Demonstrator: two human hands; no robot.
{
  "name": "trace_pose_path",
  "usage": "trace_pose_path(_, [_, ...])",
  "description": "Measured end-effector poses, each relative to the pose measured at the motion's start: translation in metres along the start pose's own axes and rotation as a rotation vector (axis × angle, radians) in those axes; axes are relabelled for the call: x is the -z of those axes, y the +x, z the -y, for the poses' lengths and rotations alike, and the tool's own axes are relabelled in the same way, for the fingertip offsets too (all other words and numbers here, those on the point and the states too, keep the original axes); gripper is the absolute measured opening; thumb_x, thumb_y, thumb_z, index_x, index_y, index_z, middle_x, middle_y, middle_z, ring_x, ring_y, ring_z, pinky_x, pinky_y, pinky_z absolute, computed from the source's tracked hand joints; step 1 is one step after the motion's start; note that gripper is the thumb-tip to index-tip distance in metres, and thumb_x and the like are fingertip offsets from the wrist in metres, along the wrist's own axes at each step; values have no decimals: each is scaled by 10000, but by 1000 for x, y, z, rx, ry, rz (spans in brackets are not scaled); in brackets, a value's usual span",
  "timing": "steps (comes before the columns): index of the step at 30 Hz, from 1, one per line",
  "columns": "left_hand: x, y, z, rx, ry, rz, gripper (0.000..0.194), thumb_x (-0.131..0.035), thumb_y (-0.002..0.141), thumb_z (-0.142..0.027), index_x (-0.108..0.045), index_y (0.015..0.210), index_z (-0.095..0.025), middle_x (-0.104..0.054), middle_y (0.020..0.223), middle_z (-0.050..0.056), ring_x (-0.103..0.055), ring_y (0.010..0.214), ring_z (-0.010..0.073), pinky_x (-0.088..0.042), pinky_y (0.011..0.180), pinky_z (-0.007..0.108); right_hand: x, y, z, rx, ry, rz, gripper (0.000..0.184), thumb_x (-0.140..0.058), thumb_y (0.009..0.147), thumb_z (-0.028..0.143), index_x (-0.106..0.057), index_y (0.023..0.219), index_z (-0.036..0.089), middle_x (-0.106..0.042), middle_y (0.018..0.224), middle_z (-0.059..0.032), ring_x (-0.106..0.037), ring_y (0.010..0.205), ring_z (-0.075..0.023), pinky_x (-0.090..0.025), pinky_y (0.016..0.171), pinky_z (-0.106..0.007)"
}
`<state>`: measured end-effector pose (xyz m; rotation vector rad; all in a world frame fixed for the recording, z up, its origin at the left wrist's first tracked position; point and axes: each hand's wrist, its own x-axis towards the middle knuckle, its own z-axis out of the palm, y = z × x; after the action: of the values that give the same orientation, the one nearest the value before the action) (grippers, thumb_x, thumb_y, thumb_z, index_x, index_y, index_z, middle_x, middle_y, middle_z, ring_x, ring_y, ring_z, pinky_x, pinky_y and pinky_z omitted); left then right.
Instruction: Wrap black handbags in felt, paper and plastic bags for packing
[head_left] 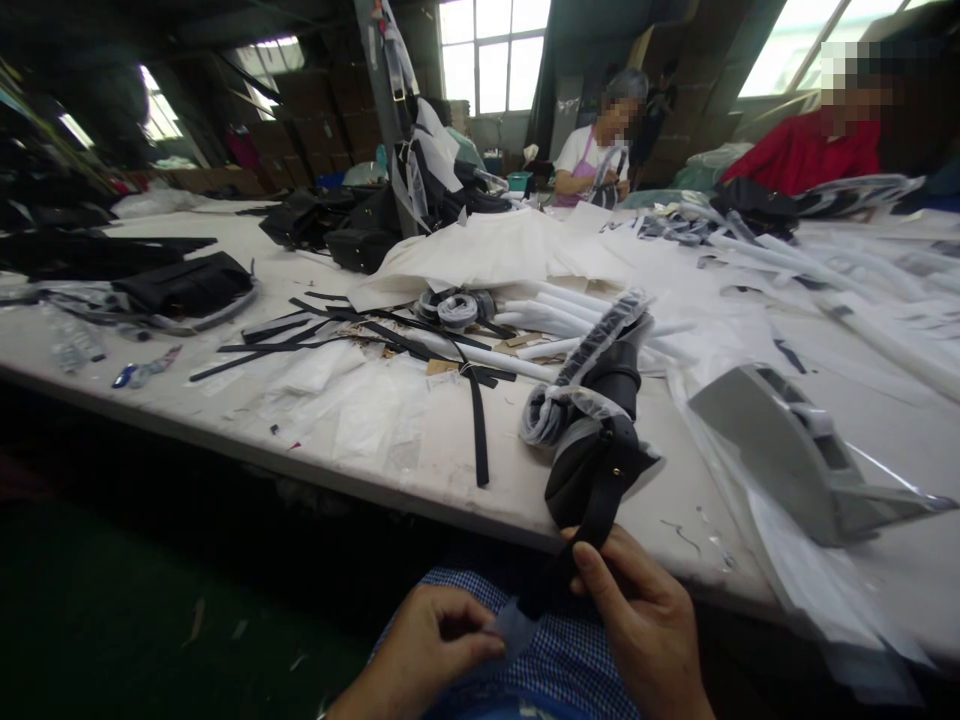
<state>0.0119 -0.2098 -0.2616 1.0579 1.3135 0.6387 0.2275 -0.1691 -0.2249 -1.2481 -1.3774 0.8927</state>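
Black bag (592,465), perhaps wrapped, crowds right hand (637,610).

Single head-worn view, facing forward and down
It looks from above the lap (517,640), the hands close at the bottom edge, across the long table (420,480) to people and windows (495,60) far back; no second view shares any part.

And here's the pale table (675,515), a black bag (589,465) right at its near edge, a grey tape dispenser (780,450) to the right, black strips (478,430) and white tubes (559,308) strewn farther in, clear plastic sleeves (367,415) towards the near edge, dark bags (187,285) over left!
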Motion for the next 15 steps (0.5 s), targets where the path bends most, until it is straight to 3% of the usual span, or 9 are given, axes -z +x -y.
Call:
trace_pose_path(10, [1, 1, 6, 8, -53, 12, 162, -791, 696, -293, -782, 742, -139, -734, 713, 48, -625, 669, 170, -430, 638, 239, 1, 0, 0, -4, -9, -1, 142, -722, 847, 344, -798, 933, 260, -739, 925, -32, -632, 601, -122, -548, 533, -166])
trace_pose_path(15, [-4, 4, -6, -26, -105, 14, 207, -786, 715, -339, -790, 768, -139, -743, 747, 59, -636, 700, 182, -444, 670, 251, 2, 1, -3, -25, -2, 30, 160, -717, 852, 354, -794, 948, 252, -741, 970, -45, -645, 609, -129, -551, 533, -182])
